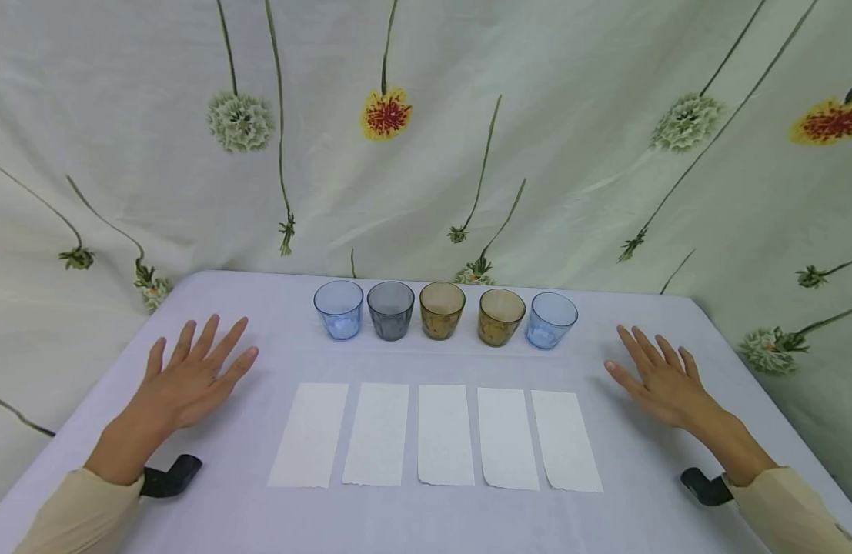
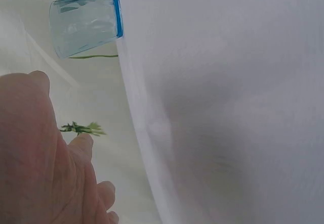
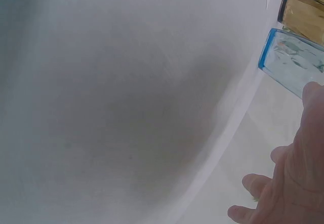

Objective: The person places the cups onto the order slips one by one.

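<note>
My left hand (image 1: pixel 186 381) is held over the left side of the table, fingers spread and nothing in it. On the far right side, my right hand (image 1: pixel 664 381) is likewise spread and holds nothing. Between them, along the back, stands a row of glass tumblers: a blue glass (image 1: pixel 339 312) at the left end, a grey glass (image 1: pixel 391 312), two amber glasses (image 1: pixel 442 312), (image 1: pixel 500 317) and another blue glass (image 1: pixel 551 322) at the right end. The left wrist view shows the left blue glass (image 2: pixel 86 24) beyond the hand; the right wrist view shows the right blue glass (image 3: pixel 293 59) near the thumb.
In front of the glasses, several white paper strips (image 1: pixel 445 435) lie side by side on the white-covered table (image 1: pixel 426 523). A flower-printed cloth (image 1: pixel 550 138) hangs behind the table. Black wrist mounts (image 1: pixel 172 475) show by both sleeves.
</note>
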Available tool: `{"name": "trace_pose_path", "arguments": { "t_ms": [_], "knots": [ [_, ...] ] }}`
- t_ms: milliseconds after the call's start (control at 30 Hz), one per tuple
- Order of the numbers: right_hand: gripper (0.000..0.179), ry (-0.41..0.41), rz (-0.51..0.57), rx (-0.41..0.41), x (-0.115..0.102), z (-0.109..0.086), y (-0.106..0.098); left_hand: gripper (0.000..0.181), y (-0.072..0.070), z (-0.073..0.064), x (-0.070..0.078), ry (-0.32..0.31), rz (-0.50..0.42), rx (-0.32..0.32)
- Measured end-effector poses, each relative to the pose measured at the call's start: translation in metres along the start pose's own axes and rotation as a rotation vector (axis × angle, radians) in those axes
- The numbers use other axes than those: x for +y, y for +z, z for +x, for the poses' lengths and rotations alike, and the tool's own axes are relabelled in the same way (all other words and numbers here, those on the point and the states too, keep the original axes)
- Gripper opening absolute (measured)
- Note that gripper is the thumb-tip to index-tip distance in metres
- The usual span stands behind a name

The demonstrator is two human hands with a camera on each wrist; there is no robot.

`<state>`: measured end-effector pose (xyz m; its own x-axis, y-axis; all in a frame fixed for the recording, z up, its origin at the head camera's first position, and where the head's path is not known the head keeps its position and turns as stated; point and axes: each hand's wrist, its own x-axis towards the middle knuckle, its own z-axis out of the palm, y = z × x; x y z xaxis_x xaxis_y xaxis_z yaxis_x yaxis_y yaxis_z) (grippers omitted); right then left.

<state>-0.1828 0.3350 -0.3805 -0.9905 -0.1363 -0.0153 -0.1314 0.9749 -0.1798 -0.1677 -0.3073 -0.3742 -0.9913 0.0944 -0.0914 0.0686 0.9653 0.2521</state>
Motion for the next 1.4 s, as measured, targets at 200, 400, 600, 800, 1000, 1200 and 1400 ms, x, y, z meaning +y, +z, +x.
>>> {"name": "trace_pose_path", "arguments": {
  "t_ms": [200, 400, 600, 800, 1000, 1200, 1400],
  "knots": [
    [0.081, 0.009, 0.014, -0.008, 0.000, -0.002, -0.002, 0.076, 0.003, 0.002, -0.003, 0.002, 0.000, 0.009],
    [0.081, 0.016, 0.020, -0.014, 0.003, -0.005, -0.002, 0.076, 0.004, 0.003, -0.004, 0.004, 0.006, 0.016],
    [0.080, 0.017, 0.024, -0.004, 0.003, -0.004, 0.001, 0.076, 0.005, 0.002, -0.003, 0.005, -0.003, 0.016],
    [0.080, 0.020, 0.039, -0.003, 0.001, -0.001, 0.001, 0.076, 0.004, 0.000, 0.001, 0.032, -0.043, -0.002],
    [0.079, 0.013, 0.044, 0.030, -0.002, 0.000, 0.003, 0.075, 0.000, 0.000, 0.012, 0.067, -0.057, -0.007],
    [0.077, -0.010, 0.053, 0.049, -0.007, 0.002, 0.005, 0.073, 0.000, -0.004, 0.026, 0.108, -0.091, -0.016],
    [0.077, -0.027, 0.050, 0.045, -0.010, 0.006, 0.000, 0.068, 0.004, -0.011, 0.035, 0.179, -0.148, -0.022]
  ]
}}
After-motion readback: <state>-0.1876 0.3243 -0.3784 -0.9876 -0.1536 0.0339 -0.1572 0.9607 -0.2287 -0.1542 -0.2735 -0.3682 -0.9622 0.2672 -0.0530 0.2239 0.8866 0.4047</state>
